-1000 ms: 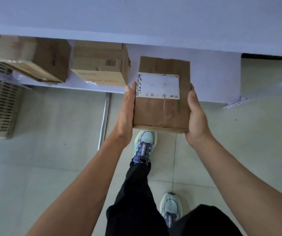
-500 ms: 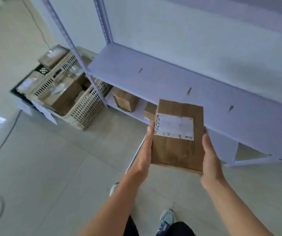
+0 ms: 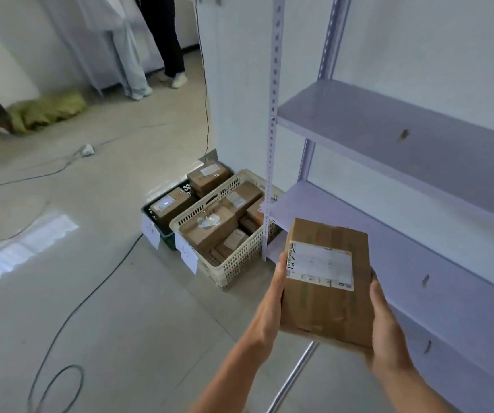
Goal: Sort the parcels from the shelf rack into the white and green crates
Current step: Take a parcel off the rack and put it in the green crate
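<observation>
I hold a brown cardboard parcel (image 3: 326, 305) with a white label on top, in front of the shelf rack (image 3: 388, 126). My left hand (image 3: 271, 308) grips its left side and my right hand (image 3: 387, 326) grips its right side. Ahead on the floor, left of the rack's post, stands the white crate (image 3: 239, 268) with several brown parcels in it. Behind it, touching its far-left side, is the green crate (image 3: 166, 232) holding two parcels. Paper tags hang on both crates' fronts.
Black cables (image 3: 69, 311) run across the tiled floor on the left. Two people's legs (image 3: 153, 43) stand at the back near a wall. A yellow-green bag (image 3: 47, 110) lies at the far left. The rack's shelves in view are bare.
My view has swung up and left from the rack's low shelf to the crates. Both hands have carried the parcel away from the shelf, keeping the same hold.
</observation>
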